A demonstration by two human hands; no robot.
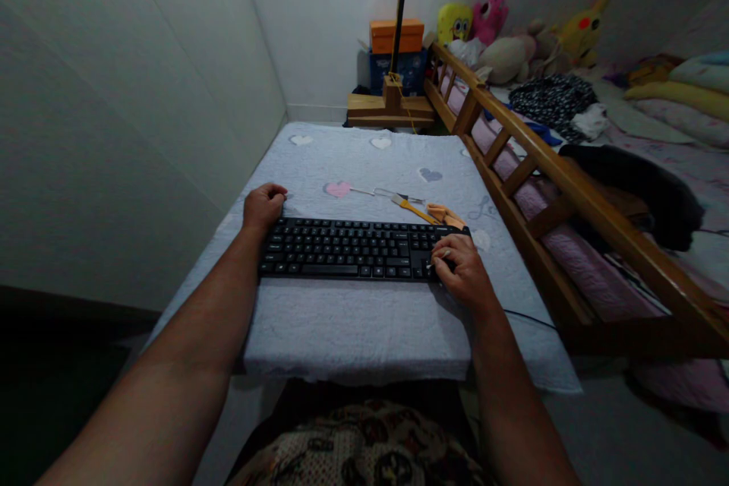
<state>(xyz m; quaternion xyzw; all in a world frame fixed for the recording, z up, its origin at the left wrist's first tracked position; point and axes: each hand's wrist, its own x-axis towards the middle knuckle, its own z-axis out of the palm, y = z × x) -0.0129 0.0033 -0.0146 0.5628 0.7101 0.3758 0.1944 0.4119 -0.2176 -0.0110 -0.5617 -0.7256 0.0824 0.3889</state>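
Note:
A black keyboard (336, 249) lies flat on the cloth-covered table in front of me. My right hand (462, 267) is over its number pad, fingers pinched on a thin white cotton swab (431, 266), its tip close to the arrow keys. Beyond the keyboard's far left corner sits my left hand (264, 206), fingers curled together; whatever is in them, if anything, is hidden. The left forearm runs along the keyboard's left end. Behind the keyboard are a yellow-handled brush (414, 209), a thin metal tool (392, 194) and a folded orange cloth (446, 215).
The table (353, 326) has a pale cloth with heart patterns. A black cable (529, 317) runs off to the right. A wooden bed rail (541, 140) borders the table's right side, and a wall (171, 76) stands left. Boxes (397, 36) and a wooden stand (390, 108) are behind.

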